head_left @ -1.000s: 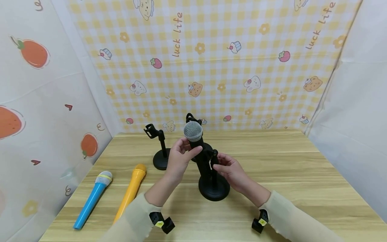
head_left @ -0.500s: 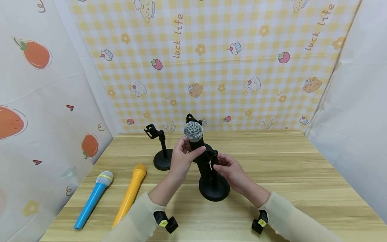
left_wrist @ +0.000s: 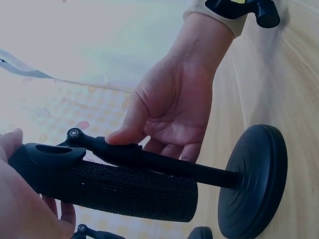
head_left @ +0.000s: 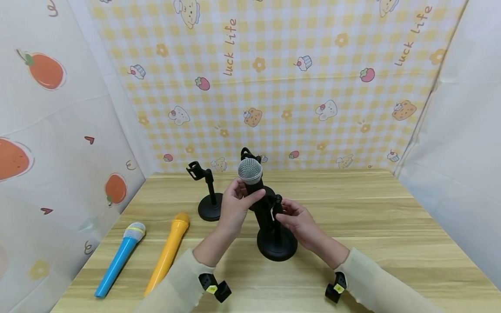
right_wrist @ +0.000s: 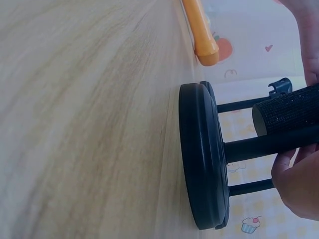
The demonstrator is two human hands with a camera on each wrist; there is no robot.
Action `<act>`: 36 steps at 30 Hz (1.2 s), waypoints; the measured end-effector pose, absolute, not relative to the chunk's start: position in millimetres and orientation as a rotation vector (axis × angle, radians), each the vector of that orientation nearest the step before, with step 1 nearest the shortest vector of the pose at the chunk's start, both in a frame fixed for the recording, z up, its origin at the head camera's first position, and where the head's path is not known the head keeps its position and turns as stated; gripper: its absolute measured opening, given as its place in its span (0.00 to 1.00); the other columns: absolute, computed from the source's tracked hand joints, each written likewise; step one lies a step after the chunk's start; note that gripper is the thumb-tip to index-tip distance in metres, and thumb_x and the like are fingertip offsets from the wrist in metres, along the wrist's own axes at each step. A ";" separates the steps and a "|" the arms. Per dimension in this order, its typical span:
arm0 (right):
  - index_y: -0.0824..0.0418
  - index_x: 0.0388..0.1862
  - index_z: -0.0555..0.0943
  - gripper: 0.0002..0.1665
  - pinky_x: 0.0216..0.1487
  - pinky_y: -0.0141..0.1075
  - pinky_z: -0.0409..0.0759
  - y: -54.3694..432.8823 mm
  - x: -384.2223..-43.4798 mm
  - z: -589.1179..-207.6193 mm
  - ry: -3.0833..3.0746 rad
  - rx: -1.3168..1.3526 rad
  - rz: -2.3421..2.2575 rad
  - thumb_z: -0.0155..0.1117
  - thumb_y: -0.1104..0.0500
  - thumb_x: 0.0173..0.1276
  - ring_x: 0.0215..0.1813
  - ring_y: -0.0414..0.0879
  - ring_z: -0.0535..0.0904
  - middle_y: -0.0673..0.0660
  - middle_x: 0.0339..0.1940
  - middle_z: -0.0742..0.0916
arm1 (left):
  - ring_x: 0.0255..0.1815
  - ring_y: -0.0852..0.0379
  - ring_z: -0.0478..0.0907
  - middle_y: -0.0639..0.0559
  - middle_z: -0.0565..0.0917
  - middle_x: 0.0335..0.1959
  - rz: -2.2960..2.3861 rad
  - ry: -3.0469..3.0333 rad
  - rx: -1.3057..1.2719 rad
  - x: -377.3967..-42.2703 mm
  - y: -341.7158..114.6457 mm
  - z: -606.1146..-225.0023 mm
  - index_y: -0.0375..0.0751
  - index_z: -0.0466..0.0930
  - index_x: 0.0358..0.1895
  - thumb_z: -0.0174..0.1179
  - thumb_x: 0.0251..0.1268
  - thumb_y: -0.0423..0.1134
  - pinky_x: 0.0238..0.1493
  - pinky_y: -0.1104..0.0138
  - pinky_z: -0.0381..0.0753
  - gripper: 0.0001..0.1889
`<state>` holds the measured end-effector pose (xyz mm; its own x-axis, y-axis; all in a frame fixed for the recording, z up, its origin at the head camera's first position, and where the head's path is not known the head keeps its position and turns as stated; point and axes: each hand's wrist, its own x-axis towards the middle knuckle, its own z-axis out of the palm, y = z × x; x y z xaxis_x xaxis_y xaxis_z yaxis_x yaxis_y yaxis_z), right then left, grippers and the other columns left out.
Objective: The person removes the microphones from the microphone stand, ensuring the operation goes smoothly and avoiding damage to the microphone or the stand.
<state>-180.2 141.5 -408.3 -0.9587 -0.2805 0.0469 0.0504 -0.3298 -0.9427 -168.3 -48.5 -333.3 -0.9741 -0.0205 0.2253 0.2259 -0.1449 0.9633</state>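
A black microphone [head_left: 250, 170] with a silver mesh head leans in front of me, and my left hand [head_left: 235, 208] grips its upper body, thumb across the front. In the left wrist view its dark, sparkly handle [left_wrist: 134, 191] lies along a desktop microphone stand, with the stand's clip [left_wrist: 55, 154] against the handle's side. My right hand [head_left: 299, 221] pinches the stand's pole [left_wrist: 199, 172] below the joint. The stand's round black base [head_left: 277, 248] sits on the table. The handle's lower end [right_wrist: 259, 119] hangs free above the base in the right wrist view.
On the wooden table [head_left: 352, 208], a second microphone stand [head_left: 211, 206] with an unfilled clip stands back left. Another stand [head_left: 250, 154] is partly hidden behind the microphone. A blue microphone [head_left: 119, 261] and a yellow microphone [head_left: 170, 248] lie at the left.
My left forearm and thumb have shifted slightly to the right, with the grip kept. The microphone, the stand and my right hand look nearly still.
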 end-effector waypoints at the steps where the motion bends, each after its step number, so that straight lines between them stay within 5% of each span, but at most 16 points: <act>1: 0.48 0.41 0.83 0.18 0.51 0.35 0.77 141.5 -180.3 -408.7 1.682 -0.306 -2.388 0.61 0.73 0.66 0.46 0.43 0.76 0.52 0.43 0.79 | 0.47 0.52 0.73 0.48 0.77 0.44 -2.256 -1.927 -0.235 -168.7 -48.4 -334.1 0.40 0.76 0.51 0.72 0.54 0.35 0.49 0.62 0.74 0.21; 21: 0.46 0.43 0.84 0.18 0.49 0.34 0.77 142.7 -180.5 -411.4 1.751 -0.432 -2.375 0.65 0.70 0.65 0.46 0.44 0.75 0.51 0.43 0.81 | 0.41 0.54 0.74 0.50 0.78 0.39 -2.353 -1.771 -0.253 -173.0 -48.2 -341.2 0.44 0.80 0.44 0.72 0.51 0.31 0.44 0.64 0.75 0.16; 36: 0.45 0.44 0.84 0.19 0.47 0.33 0.77 142.3 -179.5 -413.2 1.786 -0.459 -2.386 0.64 0.70 0.65 0.45 0.43 0.75 0.50 0.42 0.82 | 0.41 0.55 0.78 0.47 0.82 0.44 -2.449 -1.743 -0.309 -178.9 -55.2 -336.3 0.37 0.79 0.51 0.68 0.55 0.29 0.45 0.65 0.78 0.19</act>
